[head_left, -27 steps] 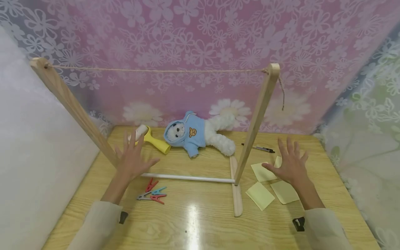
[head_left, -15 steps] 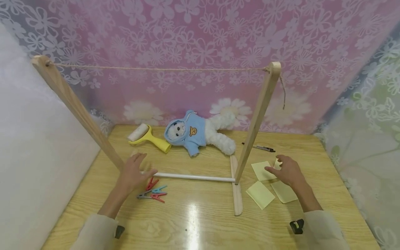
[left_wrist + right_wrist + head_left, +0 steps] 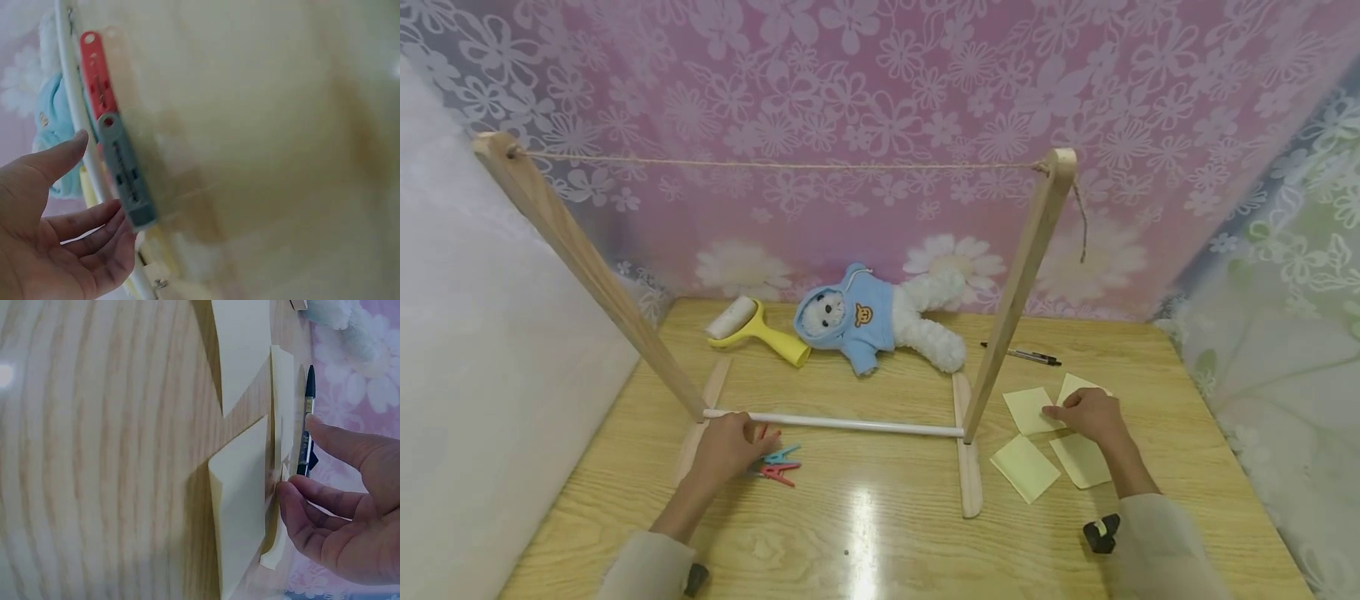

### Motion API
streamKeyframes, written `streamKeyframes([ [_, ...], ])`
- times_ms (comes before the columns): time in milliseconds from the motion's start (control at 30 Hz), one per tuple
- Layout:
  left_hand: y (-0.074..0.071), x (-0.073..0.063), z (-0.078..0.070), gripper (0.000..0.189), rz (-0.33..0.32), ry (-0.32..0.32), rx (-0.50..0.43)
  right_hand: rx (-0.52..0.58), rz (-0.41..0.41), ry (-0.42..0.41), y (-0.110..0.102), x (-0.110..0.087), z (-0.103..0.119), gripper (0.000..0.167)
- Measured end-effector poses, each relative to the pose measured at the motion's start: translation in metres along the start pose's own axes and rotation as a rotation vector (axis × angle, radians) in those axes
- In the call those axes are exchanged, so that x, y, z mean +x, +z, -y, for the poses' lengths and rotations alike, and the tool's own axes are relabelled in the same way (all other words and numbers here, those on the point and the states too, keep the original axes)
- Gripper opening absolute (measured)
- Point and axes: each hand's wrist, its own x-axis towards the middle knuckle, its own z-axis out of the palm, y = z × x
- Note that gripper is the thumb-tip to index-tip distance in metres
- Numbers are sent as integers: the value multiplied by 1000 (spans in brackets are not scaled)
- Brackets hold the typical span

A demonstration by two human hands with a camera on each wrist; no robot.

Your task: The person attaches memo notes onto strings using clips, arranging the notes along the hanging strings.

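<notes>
In the head view my left hand (image 3: 721, 454) is low over the table, beside several clothespins. A red clothespin (image 3: 779, 476) and a blue one (image 3: 783, 455) show there; a grey clothespin (image 3: 128, 178) is mostly covered by the hand. The left wrist view has its thumb and fingers apart, fingertips near the grey clothespin; contact is unclear. My right hand (image 3: 1093, 414) hovers over several yellow sticky notes, such as the front one (image 3: 1025, 469) and the left rear one (image 3: 1028, 410). Its fingers are bent, with a gap to the thumb in the right wrist view.
A wooden frame has a left post (image 3: 591, 271), a right post (image 3: 1018, 296), a white rod (image 3: 857, 425) and twine (image 3: 782, 165) across the top. Behind the rod lie a yellow-handled lint roller (image 3: 771, 337), a plush toy in a blue hoodie (image 3: 868, 317) and a pen (image 3: 1030, 357).
Both hands have come down from spread, raised poses. The left has lowered to the clothespins, uncovering the lint roller; the right has lowered over the sticky notes, its fingers bending.
</notes>
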Motion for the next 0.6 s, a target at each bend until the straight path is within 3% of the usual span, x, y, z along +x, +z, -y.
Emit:
streamKeyframes([
  [233,10,0,-5,45,-27,-43,58,3,4,40,6,3,2,49],
  [600,10,0,-11,40,-49,6,48,-47,16,124,12,6,11,49],
])
